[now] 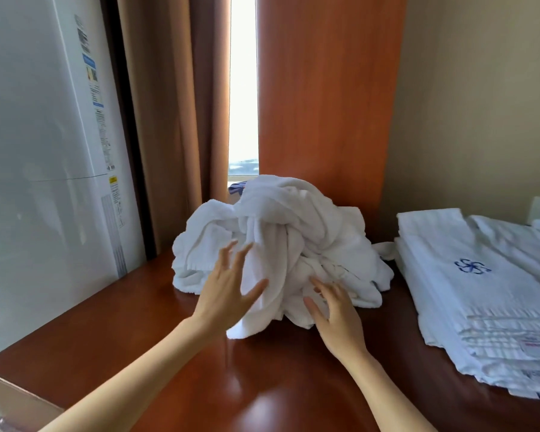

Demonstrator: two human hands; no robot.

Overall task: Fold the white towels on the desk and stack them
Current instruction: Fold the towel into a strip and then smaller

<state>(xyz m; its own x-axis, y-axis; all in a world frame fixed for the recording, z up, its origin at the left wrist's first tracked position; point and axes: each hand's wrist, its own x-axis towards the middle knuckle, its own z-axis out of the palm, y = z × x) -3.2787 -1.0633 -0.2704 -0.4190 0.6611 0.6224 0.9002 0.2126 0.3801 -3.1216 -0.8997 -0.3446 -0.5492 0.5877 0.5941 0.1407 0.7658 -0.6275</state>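
Reaching in with both hands, so pick one towel, not the knot.

- The heap of white towels [281, 232] sits mid-surface, backed against the wood panel [325, 104]. Several pieces look twisted together at its centre.
- Your left hand [231, 294] is at the heap's left front, fingers [240, 260] spread wide, holding nothing.
- Your right hand [337, 313] is low at the heap's front, fingers [321, 286] near straight with the tips at the cloth. I see no pinch.

How I'd run this step:
- Go for the loose flap [247, 325] hanging at the front between your hands. It looks like a free end, though I can't tell which towel it belongs to.
- Pinch a hem or corner there with one hand and press the other flat on the heap.
- Draw out slowly. If the whole heap follows, stop and undo the twist first.
- Lay the towel flat on the bare surface [262, 385] in front of you and square the corners before the first fold.

The heap's right edge lies just beside the folded stack [480, 307], the one with the blue emblem [473, 266] on top. Pull toward yourself, not sideways, or you'll likely drag the stack. Match its footprint when folding.
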